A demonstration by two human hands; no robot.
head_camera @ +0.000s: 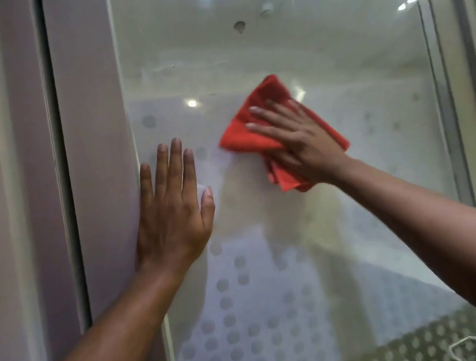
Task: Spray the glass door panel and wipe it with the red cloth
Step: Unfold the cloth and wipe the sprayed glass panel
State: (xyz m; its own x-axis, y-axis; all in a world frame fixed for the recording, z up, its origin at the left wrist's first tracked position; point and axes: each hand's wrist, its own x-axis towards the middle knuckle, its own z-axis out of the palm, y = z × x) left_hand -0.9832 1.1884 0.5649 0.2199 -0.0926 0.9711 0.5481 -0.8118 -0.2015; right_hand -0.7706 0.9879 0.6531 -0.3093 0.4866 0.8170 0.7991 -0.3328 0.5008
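Diagonally upward, red cloth [258, 129] under right hand [302, 143]

Glass [262, 48]: upright door panel, clear, filling most of the view; pale frame along its left edge, metal frame along its right.
Glass pattern: frosted grey dots, scattered at mid-height, dense toward the bottom.
Glass surface: reflections of ceiling lights near the top; a hazy, smeared patch at the centre.
Cloth [258, 126]: red, soft, folded into layers, crumpled at its lower end.
Cloth pose: pressed flat against the glass, tilted, one corner pointing up.
Cloth place: right of centre, at mid-height.
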